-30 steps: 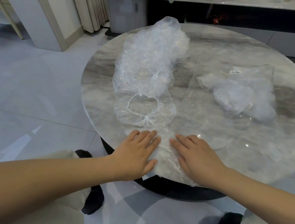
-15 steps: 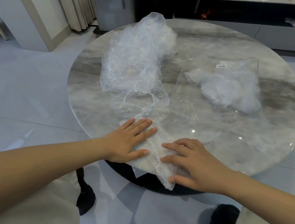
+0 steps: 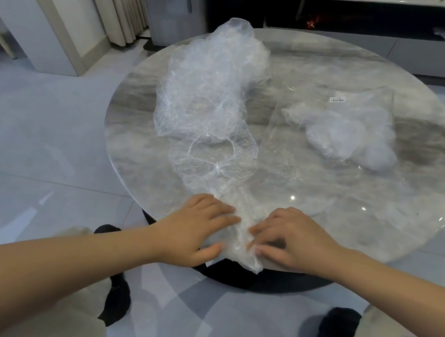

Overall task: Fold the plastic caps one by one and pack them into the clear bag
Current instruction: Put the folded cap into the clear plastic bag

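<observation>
From the head camera, both hands lie at the near edge of a round marble table [image 3: 351, 72]. The left hand [image 3: 195, 229] rests palm down with straight fingers pressing one side of a crumpled plastic cap [image 3: 245, 232], its thumb along the table's edge. The right hand [image 3: 294, 240] sits just beside it on the cap's other side, fingers bent and their tips touching the film; whether they pinch it cannot be told. The cap is gathered into a narrow strip between the two hands, and its near end hangs over the table edge.

Beyond the left hand's fingertips, a tall pile of unfolded plastic caps [image 3: 207, 97] spreads away across the table, its nearest cap lying flat with the elastic ring visible. Beyond the right hand lies the clear bag [image 3: 323, 144], flat, with a white mass of folded caps [image 3: 351, 137] inside its far end and a small barcode label [image 3: 336, 99] on top.
</observation>
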### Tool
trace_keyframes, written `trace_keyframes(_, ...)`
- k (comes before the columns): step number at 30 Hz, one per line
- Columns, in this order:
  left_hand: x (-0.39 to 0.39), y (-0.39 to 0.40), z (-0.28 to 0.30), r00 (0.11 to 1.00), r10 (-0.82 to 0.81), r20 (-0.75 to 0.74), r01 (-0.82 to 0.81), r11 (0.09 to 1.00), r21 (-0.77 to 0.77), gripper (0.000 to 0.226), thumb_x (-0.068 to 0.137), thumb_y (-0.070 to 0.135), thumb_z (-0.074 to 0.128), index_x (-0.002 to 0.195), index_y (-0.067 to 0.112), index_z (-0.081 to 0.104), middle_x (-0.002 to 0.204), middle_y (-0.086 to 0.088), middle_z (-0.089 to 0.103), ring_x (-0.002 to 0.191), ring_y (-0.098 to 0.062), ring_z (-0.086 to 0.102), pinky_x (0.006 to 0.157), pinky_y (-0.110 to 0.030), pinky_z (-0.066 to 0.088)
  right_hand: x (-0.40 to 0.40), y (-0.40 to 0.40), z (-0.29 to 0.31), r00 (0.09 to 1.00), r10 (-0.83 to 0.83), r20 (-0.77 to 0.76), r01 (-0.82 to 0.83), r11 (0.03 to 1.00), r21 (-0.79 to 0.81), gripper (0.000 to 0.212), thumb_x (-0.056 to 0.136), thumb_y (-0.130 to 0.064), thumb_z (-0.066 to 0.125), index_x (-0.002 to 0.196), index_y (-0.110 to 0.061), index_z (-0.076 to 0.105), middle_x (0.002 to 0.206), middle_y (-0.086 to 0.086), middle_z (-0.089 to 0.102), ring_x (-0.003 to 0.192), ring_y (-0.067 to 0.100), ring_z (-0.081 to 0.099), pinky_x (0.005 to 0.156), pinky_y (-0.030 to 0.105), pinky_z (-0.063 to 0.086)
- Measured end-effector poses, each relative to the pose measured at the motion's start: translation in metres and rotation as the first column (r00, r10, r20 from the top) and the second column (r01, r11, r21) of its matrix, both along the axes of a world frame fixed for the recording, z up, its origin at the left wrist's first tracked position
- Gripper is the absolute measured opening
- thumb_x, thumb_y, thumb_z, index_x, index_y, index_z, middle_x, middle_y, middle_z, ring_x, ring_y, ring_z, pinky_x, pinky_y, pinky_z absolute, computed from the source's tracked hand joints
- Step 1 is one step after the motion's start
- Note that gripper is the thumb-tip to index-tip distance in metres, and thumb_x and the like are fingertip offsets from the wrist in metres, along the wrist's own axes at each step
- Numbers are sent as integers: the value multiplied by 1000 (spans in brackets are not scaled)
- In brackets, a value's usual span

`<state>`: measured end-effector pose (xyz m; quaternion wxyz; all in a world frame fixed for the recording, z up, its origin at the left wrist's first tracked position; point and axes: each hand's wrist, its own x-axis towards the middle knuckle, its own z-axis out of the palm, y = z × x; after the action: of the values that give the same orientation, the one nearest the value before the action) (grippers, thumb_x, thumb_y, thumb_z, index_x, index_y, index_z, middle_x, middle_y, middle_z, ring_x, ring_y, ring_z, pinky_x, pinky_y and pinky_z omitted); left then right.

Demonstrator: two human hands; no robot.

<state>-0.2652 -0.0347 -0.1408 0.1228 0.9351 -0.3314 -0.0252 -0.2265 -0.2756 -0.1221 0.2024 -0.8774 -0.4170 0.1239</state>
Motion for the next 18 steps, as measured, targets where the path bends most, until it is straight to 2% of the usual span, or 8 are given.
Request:
trace_keyframes(3, -5, -1, 0, 996, -6, -94, 1, 999, -55, 65, 88, 59, 42, 145, 29, 35, 152, -1, 32, 144, -13, 18, 119, -36, 2, 1, 6, 4, 990, -90, -106, 96, 994, 57, 20, 88, -46, 57, 90, -35, 74, 84, -15, 70, 84, 1, 58, 82, 20, 42)
trace_keyframes(5, -7, -4, 2, 986, 48, -161, -71, 988, -140, 73, 82, 67, 48, 144, 32, 35, 151, 5, 34, 143, -6, 16, 119, -31, -1, 0, 11, 10, 965, -136, -226, 163, 981, 106, 16, 88, -40, 62, 84, -32, 74, 77, -18, 69, 80, -4, 59, 75, 10, 42)
trace_keyframes(8, -7, -12, 11, 951, 113, -288, -192, 945, -264, 73, 74, 70, 55, 134, 29, 47, 139, 14, 48, 137, 4, 26, 119, -26, 4, 2, 22, 16, 917, -162, -364, 239, 955, 177, 19, 86, -39, 64, 76, -27, 74, 73, -12, 71, 77, 6, 65, 76, 24, 50)
trace_keyframes(11, -6, -13, 13, 905, 160, -394, -323, 861, -393, 48, 78, 61, 56, 111, 28, 67, 111, 11, 67, 112, -4, 55, 107, -19, 30, 7, 31, 21, 894, -169, -415, 274, 939, 208, 26, 89, -36, 62, 65, -28, 70, 61, -12, 68, 64, 9, 62, 66, 26, 47)
trace_keyframes(13, -6, -11, 17, 847, 250, -469, -466, 773, -430, 39, 82, 57, 55, 88, 22, 72, 84, 4, 68, 82, -13, 61, 83, -29, 48, 8, 37, 24, 876, -178, -448, 303, 926, 225, 35, 92, -35, 56, 59, -30, 66, 56, -16, 63, 58, -1, 57, 61, 17, 44)
trace_keyframes(15, -5, -8, 19, 769, 334, -546, -594, 689, -415, 42, 88, 49, 57, 61, 17, 59, 54, 5, 49, 54, -12, 45, 58, -23, 40, 11, 41, 27, 838, -201, -507, 357, 905, 230, 36, 93, -42, 50, 64, -29, 67, 65, -16, 67, 65, -7, 60, 66, 12, 43)
trace_keyframes(16, -5, -6, 19, 738, 356, -573, -635, 653, -412, 47, 90, 45, 57, 57, 12, 51, 51, 7, 39, 51, -10, 37, 54, -20, 33, 12, 42, 27, 823, -217, -526, 377, 900, 218, 38, 90, -50, 47, 67, -27, 67, 69, -15, 68, 68, -7, 60, 69, 11, 41)
trace_keyframes(18, -1, -2, 20, 693, 360, -625, -686, 596, -417, 62, 88, 56, 54, 70, -4, 55, 60, 1, 43, 58, -11, 41, 61, -23, 34, 15, 42, 25, 826, -235, -513, 371, 911, 180, 49, 80, -63, 41, 65, -20, 60, 66, -13, 59, 64, 2, 55, 68, 17, 38)
